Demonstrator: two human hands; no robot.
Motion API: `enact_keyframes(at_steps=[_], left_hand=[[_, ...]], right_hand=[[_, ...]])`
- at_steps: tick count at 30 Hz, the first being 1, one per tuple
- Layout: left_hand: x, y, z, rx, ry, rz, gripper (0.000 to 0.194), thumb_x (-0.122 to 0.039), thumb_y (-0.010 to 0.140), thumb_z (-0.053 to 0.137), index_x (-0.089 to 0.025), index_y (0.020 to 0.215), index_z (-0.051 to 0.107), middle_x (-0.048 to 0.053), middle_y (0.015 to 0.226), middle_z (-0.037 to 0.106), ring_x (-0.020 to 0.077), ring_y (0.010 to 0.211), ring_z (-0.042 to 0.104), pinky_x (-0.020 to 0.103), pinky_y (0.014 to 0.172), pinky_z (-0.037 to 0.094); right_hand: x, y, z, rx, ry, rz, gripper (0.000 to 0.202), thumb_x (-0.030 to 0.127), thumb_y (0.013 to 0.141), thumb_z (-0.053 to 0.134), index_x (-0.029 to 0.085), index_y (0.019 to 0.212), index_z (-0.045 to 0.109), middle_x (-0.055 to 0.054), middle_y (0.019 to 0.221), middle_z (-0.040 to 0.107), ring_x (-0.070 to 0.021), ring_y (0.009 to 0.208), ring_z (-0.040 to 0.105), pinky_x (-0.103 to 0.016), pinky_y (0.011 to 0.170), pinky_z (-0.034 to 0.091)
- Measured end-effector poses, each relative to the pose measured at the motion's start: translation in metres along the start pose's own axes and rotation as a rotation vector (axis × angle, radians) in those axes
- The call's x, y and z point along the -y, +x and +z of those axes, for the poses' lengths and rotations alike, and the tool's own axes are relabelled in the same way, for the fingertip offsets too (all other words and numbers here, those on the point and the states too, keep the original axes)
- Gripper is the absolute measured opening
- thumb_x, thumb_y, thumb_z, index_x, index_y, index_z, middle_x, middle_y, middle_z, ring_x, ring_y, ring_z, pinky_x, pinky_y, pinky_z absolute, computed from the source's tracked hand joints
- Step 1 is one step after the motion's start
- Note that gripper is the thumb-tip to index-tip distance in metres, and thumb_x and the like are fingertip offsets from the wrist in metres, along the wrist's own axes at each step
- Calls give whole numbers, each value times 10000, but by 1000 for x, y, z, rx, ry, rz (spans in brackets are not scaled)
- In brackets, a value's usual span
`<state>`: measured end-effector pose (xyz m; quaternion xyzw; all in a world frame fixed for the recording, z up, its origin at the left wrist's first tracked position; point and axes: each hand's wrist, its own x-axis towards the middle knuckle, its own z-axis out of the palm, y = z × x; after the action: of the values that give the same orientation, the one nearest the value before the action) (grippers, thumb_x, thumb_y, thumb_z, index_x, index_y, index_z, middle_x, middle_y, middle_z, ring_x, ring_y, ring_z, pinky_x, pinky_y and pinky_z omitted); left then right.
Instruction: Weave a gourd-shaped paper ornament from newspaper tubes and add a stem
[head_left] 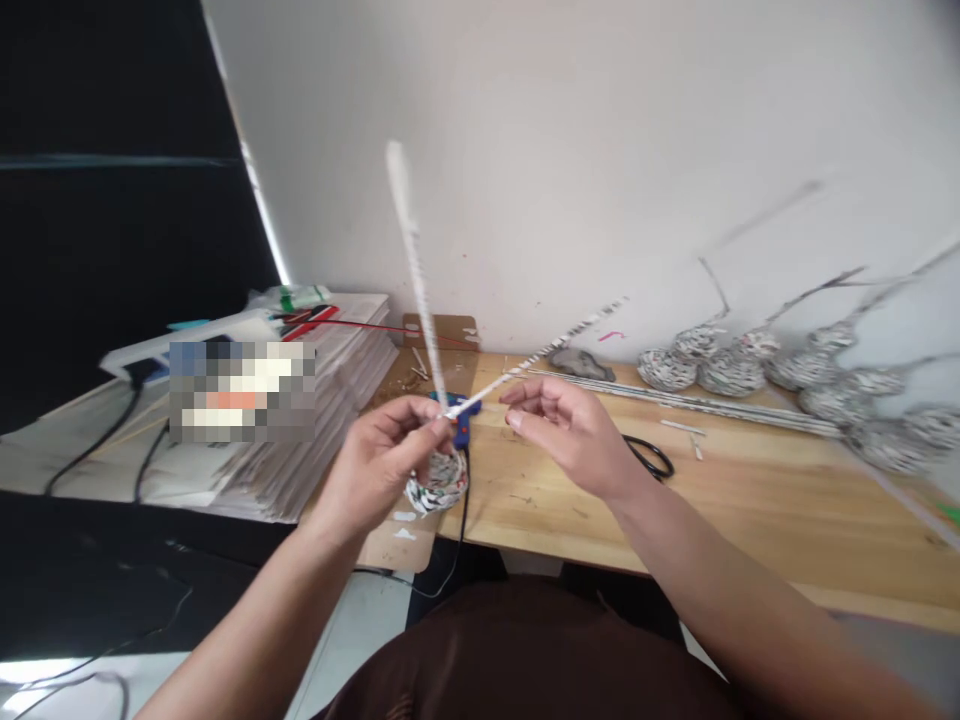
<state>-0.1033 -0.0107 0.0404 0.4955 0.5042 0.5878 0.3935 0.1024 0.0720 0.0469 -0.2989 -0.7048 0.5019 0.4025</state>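
My left hand (394,455) pinches the crossing of two rolled-paper strips between thumb and fingers. One paper strip (421,275) rises nearly upright, its pale upper end blurred. The other paper strip (551,350) slants up to the right, past the fingertips of my right hand. Just under the left fingers is a small round woven paper piece (437,484), partly hidden by them; I cannot tell how it joins the strips. My right hand (562,430) is apart from the strips, its fingers loosely curled with a gap to the thumb and nothing between them.
Several woven paper gourd shapes with twig stems (731,368) stand along the wall at right. Long paper rods (697,405) and a black cable loop (651,457) lie on the wooden table (570,530). A blue tool (463,428) sits behind my left hand. Stacked paper (330,420) is at left.
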Motion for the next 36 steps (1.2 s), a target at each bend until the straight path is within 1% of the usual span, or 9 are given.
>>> enact_keyframes(at_steps=[2, 5, 8, 11, 17, 23, 29, 33, 36], left_hand=[[-2, 1, -8, -65, -41, 13, 231, -345, 805, 779, -153, 833, 653, 2, 683, 682, 57, 470, 517, 148, 443, 444], [-5, 3, -17, -181, -115, -29, 225, -310, 752, 818, -159, 807, 661, 10, 705, 676, 102, 608, 610, 147, 487, 482], [-6, 6, -22, -239, -145, -79, 210, -275, 726, 827, -159, 803, 670, 5, 704, 673, 109, 661, 626, 129, 494, 478], [-4, 8, -21, -269, -148, -88, 230, -268, 691, 847, -159, 799, 675, -4, 699, 671, 105, 666, 623, 127, 501, 482], [0, 13, -8, -226, -147, -104, 233, -272, 686, 857, -153, 790, 686, 5, 709, 667, 105, 659, 621, 126, 493, 482], [1, 15, 3, -152, -123, -110, 232, -326, 723, 848, -171, 805, 695, -1, 709, 665, 102, 656, 617, 121, 496, 492], [2, 15, 5, -143, -128, -118, 256, -339, 717, 852, -163, 803, 688, -3, 700, 659, 98, 638, 606, 125, 489, 489], [-1, 15, 12, -117, -145, -110, 256, -329, 715, 852, -155, 792, 681, 0, 707, 662, 106, 644, 619, 136, 480, 493], [-3, 15, 21, -58, -155, -102, 240, -321, 738, 838, -150, 799, 680, 4, 704, 667, 103, 629, 623, 146, 493, 505]], right_hand=[[-19, 2, -23, -20, -219, 39, 221, 359, 854, 661, 166, 957, 692, -59, 880, 737, -161, 757, 662, -303, 697, 508], [-57, -6, -66, -78, -839, 115, 182, 332, 903, 606, 189, 942, 713, -61, 926, 752, -189, 847, 673, -317, 777, 488], [-91, -23, -101, -133, -1026, 218, 122, 223, 849, 655, 142, 911, 722, -128, 919, 741, -264, 890, 658, -377, 821, 458], [-110, -35, -116, -173, -1092, 272, 136, 201, 829, 681, 137, 943, 719, -134, 942, 728, -278, 926, 645, -364, 830, 449], [-113, -21, -101, -221, -1137, 265, 203, 169, 901, 566, 126, 1018, 725, -167, 1069, 718, -287, 1052, 619, -356, 922, 416], [-125, 26, -67, -158, -1037, 285, 189, 289, 898, 613, 165, 936, 750, -123, 942, 769, -263, 911, 681, -323, 783, 453], [-133, 37, -56, -149, -913, 266, 91, 150, 833, 644, 161, 772, 711, -148, 892, 758, -285, 957, 678, -351, 834, 455], [-118, 26, -53, -155, -713, 178, 107, 195, 922, 574, 172, 872, 666, -87, 854, 746, -214, 850, 685, -324, 793, 487], [-84, 12, -44, -118, -515, 96, 175, 324, 982, 524, 180, 967, 623, -35, 805, 723, -151, 694, 667, -272, 658, 512]])
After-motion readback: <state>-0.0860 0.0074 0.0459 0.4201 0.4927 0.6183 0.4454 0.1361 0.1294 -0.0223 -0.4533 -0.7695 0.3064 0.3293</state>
